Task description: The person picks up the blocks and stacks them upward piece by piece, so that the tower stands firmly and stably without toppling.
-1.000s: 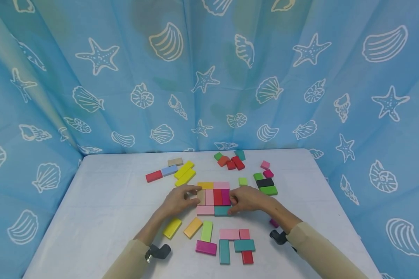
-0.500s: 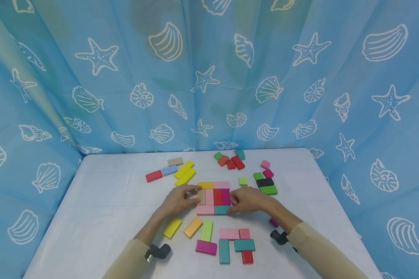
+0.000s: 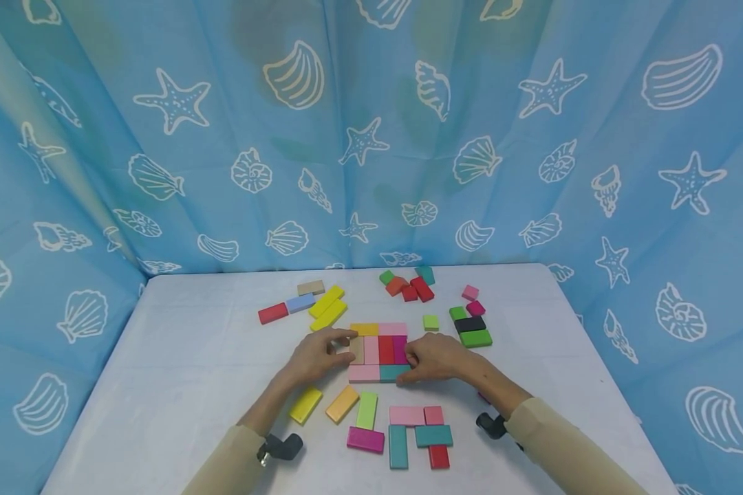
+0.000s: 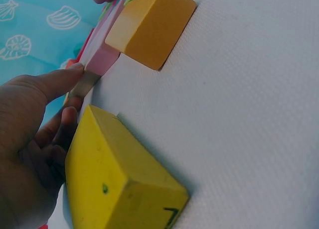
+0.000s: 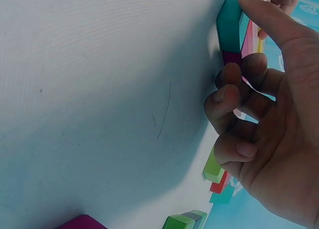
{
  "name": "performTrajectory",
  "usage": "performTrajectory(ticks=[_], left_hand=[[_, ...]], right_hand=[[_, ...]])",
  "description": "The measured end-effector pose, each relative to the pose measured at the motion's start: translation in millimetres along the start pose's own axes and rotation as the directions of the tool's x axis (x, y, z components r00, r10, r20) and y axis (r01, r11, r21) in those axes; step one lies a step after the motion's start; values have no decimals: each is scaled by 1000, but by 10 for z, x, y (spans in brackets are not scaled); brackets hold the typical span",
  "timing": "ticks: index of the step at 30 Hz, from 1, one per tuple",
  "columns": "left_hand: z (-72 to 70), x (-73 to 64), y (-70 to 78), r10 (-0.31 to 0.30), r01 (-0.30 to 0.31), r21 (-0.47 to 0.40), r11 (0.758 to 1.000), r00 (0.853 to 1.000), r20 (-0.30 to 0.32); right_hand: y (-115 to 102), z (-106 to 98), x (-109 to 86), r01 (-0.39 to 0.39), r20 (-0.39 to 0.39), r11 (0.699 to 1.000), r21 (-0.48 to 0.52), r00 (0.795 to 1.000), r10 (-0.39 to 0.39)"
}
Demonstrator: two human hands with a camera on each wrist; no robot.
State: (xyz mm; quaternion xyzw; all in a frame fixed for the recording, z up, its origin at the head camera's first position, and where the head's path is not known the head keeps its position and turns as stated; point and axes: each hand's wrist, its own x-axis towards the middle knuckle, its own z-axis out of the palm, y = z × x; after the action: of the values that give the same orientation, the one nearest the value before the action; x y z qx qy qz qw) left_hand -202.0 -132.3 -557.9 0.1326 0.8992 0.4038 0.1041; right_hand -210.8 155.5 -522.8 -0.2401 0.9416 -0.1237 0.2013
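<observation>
A flat rectangle of wooden blocks lies mid-table in the head view: yellow and pink at the back, natural wood, pink (image 3: 371, 350), red (image 3: 386, 350) and magenta (image 3: 400, 349) in the middle row, pink and teal (image 3: 393, 373) in front. My left hand (image 3: 314, 357) rests at its left side, thumb and fingertips against the natural wood block (image 4: 87, 83). At the opposite side, my right hand (image 3: 441, 356) touches the magenta block with its bent fingers. The right thumb lies along the teal block (image 5: 231, 27), other fingers loosely curled.
In front lie a yellow block (image 3: 306, 404), an orange block (image 3: 342, 403), a lime block (image 3: 367, 410) and several others. Behind are more loose blocks, including two yellow ones and a black block (image 3: 470, 324). A shell-patterned blue curtain (image 3: 371, 137) hangs beyond the white table.
My right thumb has slid left along the front of the teal block, and the right hand has shifted slightly with it. The left hand has not visibly moved.
</observation>
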Motion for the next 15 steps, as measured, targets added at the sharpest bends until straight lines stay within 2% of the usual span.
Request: performTrajectory(ticks=[9,15], left_hand=[[2,-5,11,-4,4,-8,1000,1000,3],[-1,0,10,-11,11,-3,1000,1000,5]], right_hand=[[13,5,0,-6,7,1000,-4,1000,6],[67,-46,-10,3,15,999,41,1000,-3]])
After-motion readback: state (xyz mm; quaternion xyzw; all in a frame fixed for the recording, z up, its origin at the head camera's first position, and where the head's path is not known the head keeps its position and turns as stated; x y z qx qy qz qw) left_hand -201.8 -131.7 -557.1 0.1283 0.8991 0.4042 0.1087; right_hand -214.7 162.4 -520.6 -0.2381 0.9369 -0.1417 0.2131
